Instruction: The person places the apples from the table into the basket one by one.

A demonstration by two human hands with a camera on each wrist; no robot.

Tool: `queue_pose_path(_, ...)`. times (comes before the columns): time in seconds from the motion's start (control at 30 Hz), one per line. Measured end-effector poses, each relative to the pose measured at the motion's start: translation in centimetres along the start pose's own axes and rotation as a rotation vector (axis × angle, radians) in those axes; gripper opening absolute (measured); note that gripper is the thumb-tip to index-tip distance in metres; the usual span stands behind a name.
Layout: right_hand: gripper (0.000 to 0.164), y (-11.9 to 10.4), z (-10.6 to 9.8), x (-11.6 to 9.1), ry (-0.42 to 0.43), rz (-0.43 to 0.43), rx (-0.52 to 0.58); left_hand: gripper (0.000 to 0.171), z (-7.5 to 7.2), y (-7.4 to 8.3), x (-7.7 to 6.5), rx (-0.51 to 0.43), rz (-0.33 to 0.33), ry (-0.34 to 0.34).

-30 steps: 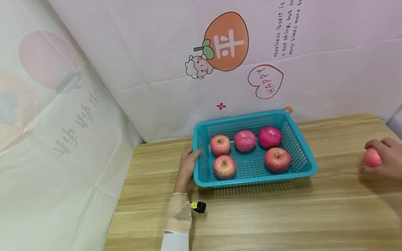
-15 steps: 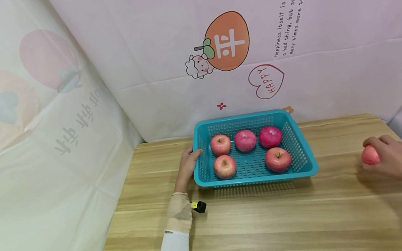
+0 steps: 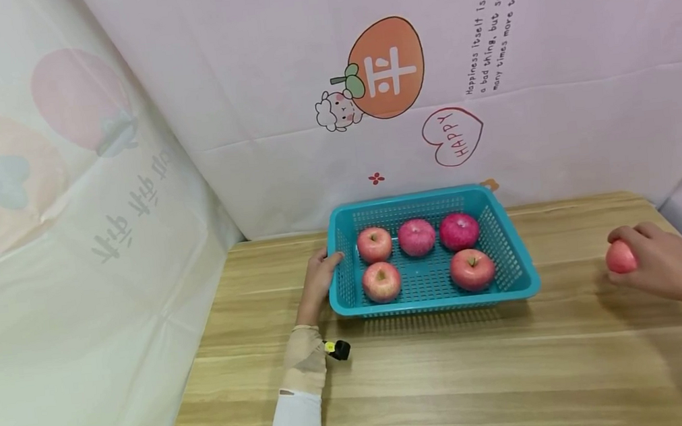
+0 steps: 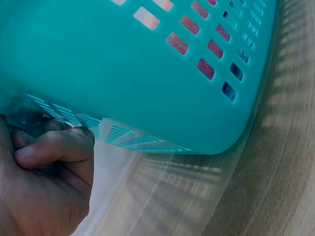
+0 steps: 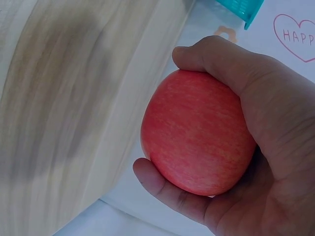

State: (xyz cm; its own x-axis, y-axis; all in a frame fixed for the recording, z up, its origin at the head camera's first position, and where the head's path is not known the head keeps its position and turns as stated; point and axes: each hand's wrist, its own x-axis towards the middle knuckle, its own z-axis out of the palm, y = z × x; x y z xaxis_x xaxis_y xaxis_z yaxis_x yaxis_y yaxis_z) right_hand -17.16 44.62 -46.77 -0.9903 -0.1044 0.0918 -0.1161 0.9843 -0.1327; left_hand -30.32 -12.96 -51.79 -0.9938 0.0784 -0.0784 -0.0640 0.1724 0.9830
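At the left end of a turquoise plastic basket [image 3: 440, 304], my left hand [image 3: 316, 280] grips the rim with the thumb on top. Its curled fingers show against the basket wall [image 4: 128, 88] in the left wrist view. Out to the right, my right hand [image 3: 665, 266] holds a red apple [image 3: 621, 257] above the table, apart from the basket. Thumb and fingers wrap round this apple [image 5: 197, 132] in the right wrist view. Several apples lie inside the basket, among them a dark pink one [image 3: 459, 231] at the back and a red one [image 3: 472, 270] at the front right.
The basket stands near the back edge of a wood-grain table [image 3: 453, 379]. A white printed cloth [image 3: 271, 111] hangs behind it, and another pale cloth [image 3: 68, 298] hangs along the left side. Table surface lies between the basket and my right hand.
My right hand has moved slightly left and up in the head view, carrying the apple. My left hand and the basket have stayed in place.
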Motion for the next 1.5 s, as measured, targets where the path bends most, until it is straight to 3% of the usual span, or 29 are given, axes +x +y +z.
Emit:
queue_pose_path(0.5,0.067,-1.0,-0.5,0.8,0.020,-0.029,0.003,0.046,0.1,-0.1,0.0,-0.018,-0.013,0.014)
queue_pose_path(1.23,0.072,-2.9,-1.0,1.5,-0.054,-0.016,-0.006,0.047,0.1,0.0,0.0,-0.011,-0.006,0.008)
queue_pose_path(1.5,0.068,-3.5,-1.0,1.8,0.000,-0.015,0.018,0.047,0.1,0.0,0.0,-0.030,-0.008,0.000)
